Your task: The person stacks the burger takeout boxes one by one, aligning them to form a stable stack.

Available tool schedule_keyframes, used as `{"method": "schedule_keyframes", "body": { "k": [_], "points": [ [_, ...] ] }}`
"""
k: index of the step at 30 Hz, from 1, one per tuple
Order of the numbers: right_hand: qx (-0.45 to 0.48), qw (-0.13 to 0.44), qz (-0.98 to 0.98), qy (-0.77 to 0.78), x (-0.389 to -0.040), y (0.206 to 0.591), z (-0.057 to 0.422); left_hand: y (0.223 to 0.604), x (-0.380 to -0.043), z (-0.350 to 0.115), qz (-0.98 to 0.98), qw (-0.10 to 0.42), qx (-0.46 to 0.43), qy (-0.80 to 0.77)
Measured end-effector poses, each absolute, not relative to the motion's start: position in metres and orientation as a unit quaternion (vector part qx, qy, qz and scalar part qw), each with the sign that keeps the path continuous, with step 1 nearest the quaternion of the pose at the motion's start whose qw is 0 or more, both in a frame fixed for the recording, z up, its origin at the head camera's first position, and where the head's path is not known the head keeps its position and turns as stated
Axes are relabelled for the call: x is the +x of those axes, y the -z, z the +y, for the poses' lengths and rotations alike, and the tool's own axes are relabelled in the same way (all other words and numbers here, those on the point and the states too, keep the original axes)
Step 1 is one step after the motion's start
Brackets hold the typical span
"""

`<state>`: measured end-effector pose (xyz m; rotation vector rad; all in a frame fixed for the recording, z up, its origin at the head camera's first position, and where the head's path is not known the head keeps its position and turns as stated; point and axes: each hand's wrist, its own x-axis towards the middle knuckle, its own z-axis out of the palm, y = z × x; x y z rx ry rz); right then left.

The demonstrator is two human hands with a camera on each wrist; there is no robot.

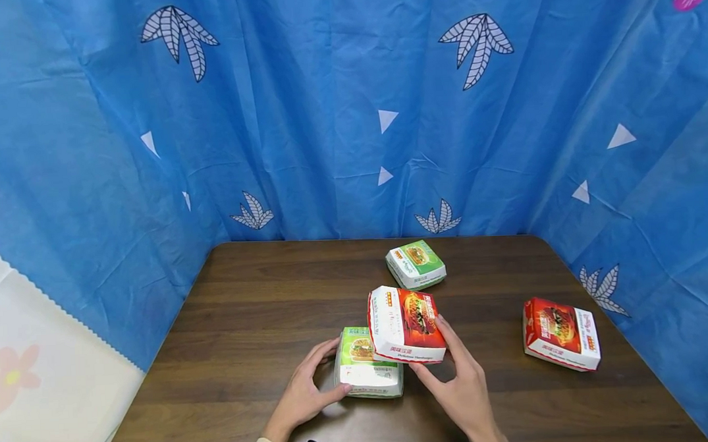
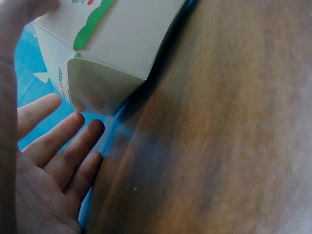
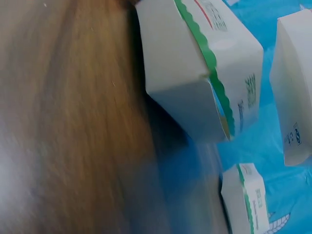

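Note:
My right hand (image 1: 460, 382) holds a red-and-white hamburger box (image 1: 407, 324) by its right and near sides, tilted over a green-and-white hamburger box (image 1: 369, 380) and partly hiding its top. In the right wrist view, the pale underside of the held box (image 3: 296, 87) appears at the right edge, apart from the green-trimmed box (image 3: 195, 73). My left hand (image 1: 306, 388) is at the lower box's left side, thumb by the near corner and fingers by the far one. The left wrist view shows the fingers (image 2: 63, 156) loosely extended beside the box (image 2: 112, 53).
Another green-and-white box (image 1: 416, 266) sits farther back on the dark wooden table (image 1: 262, 297). A second red-and-white box (image 1: 560, 334) lies at the right. Blue patterned curtain (image 1: 326, 117) surrounds the back and sides of the table.

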<state>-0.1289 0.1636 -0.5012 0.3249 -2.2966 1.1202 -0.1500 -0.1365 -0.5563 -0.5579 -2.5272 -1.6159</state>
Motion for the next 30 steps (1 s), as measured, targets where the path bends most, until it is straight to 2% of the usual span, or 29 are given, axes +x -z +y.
{"method": "schedule_keyframes", "body": {
  "k": [10, 23, 30],
  "points": [
    [0.149, 0.267, -0.862, -0.404, -0.122, 0.509, 0.145, 0.559, -0.150, -0.137, -0.826, 0.054, -0.188, 0.529],
    [0.145, 0.279, -0.870, -0.381, -0.117, 0.511, 0.127, 0.560, -0.150, -0.137, -0.843, 0.086, -0.199, 0.493],
    [0.138, 0.280, -0.873, -0.376, -0.115, 0.511, 0.118, 0.558, -0.150, -0.137, -0.853, 0.075, -0.177, 0.485]
  ]
}}
